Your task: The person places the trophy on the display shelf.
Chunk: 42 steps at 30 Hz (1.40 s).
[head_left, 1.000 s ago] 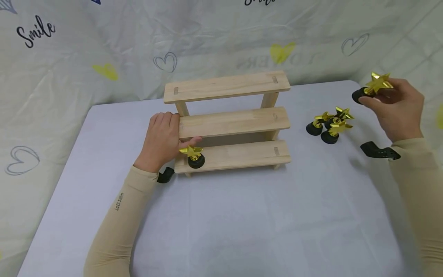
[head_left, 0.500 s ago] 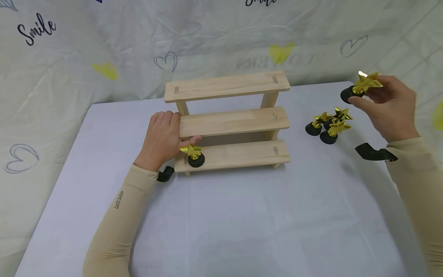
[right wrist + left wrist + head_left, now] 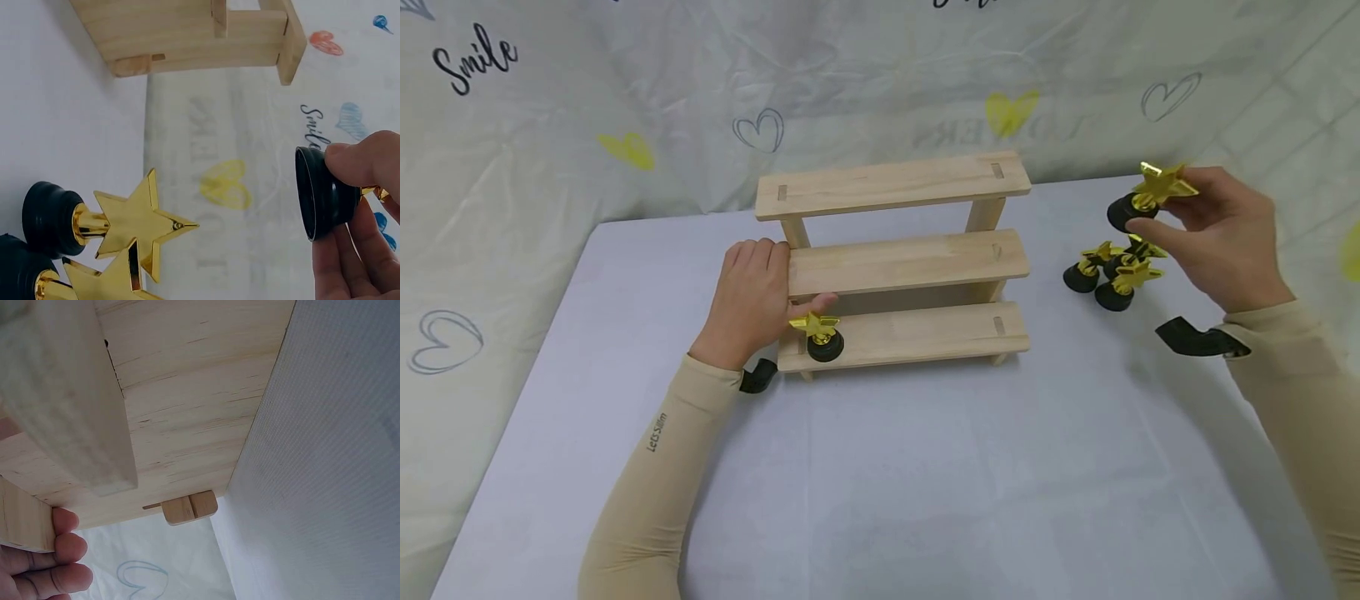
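Covering the whole work surface, a pale grey tablecloth (image 3: 880, 483) spreads under both hands, and a printed backdrop sheet (image 3: 587, 100) with hearts and the word "Smile" hangs beyond them. Just right of the left hand (image 3: 751, 302) stands a three-tier wooden step shelf (image 3: 902, 262); that hand rests against the shelf's left end, its fingers lying fairly straight along the edge of the middle tier and its thumb reaching toward the lowest tier. The left wrist view shows the fingertips (image 3: 65, 547) touching the wood. Beside that thumb, on the lowest tier, a gold star trophy on the shelf (image 3: 820, 335) stands upright on its black base. Well away on the far side of the shelf, the right hand (image 3: 1213, 237) is raised above the cloth and pinches a held star trophy (image 3: 1146, 198), fingers curled round its black base and stem, with the star tilted. Just below and left of that hand, a cluster of three star trophies (image 3: 1112, 271) lies on the cloth, the pieces touching each other.
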{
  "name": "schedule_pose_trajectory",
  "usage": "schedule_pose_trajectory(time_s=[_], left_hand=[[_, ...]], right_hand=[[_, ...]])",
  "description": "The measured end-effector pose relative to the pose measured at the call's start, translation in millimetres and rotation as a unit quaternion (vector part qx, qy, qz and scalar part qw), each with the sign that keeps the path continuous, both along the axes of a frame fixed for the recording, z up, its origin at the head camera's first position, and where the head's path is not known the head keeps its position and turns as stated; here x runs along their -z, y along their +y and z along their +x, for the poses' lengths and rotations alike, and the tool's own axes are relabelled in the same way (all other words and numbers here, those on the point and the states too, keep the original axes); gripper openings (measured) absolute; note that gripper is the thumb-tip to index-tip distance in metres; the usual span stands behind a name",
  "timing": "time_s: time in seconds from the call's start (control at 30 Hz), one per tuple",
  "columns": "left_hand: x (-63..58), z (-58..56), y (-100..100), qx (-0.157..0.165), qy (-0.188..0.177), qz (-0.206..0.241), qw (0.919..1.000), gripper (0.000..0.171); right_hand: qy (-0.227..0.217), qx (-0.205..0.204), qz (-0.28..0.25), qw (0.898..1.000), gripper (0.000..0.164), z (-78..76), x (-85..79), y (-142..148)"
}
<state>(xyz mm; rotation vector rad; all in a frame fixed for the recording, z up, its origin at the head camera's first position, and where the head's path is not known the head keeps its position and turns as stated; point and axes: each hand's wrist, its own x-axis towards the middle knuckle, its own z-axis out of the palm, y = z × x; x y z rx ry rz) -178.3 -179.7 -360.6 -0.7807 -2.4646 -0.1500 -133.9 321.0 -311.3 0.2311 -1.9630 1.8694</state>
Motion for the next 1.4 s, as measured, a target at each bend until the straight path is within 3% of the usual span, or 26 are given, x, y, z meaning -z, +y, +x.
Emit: schedule_pose_trajectory(time_s=[0.13, 0.33, 0.53, 0.7, 0.93, 1.2, 1.4], left_hand=[[0.2, -0.7, 0.1, 0.002, 0.002, 0.001, 1.0, 0.079], [0.0, -0.5, 0.2, 0.001, -0.003, 0.004, 1.0, 0.081], [0.7, -1.1, 0.0, 0.005, 0.004, 0.007, 1.0, 0.083], [1.1, -1.3, 0.1, 0.005, 0.005, 0.007, 1.0, 0.084], [1.9, -1.6, 0.2, 0.004, 0.002, 0.007, 1.0, 0.086], [1.7, -1.5, 0.5, 0.004, 0.002, 0.008, 1.0, 0.088], [1.7, -1.5, 0.9, 0.004, 0.0, 0.01, 0.9999, 0.089]], right_hand=[[0.002, -0.021, 0.005, 1.0, 0.054, 1.9, -0.3, -6.7], [-0.008, -0.011, 0.078, 0.997, 0.051, 6.3, 1.6, -16.4], [-0.009, -0.041, 0.042, 0.998, 0.05, 9.7, 5.9, -24.1], [-0.03, -0.007, 0.131, 0.991, 0.052, 14.7, 7.0, -29.1], [-0.031, -0.064, 0.087, 0.994, 0.05, 21.2, 12.2, -36.3], [-0.015, -0.14, 0.041, 0.989, 0.05, 26.8, 20.1, -43.6], [-0.012, -0.148, 0.042, 0.988, 0.05, 30.3, 22.6, -50.2]])
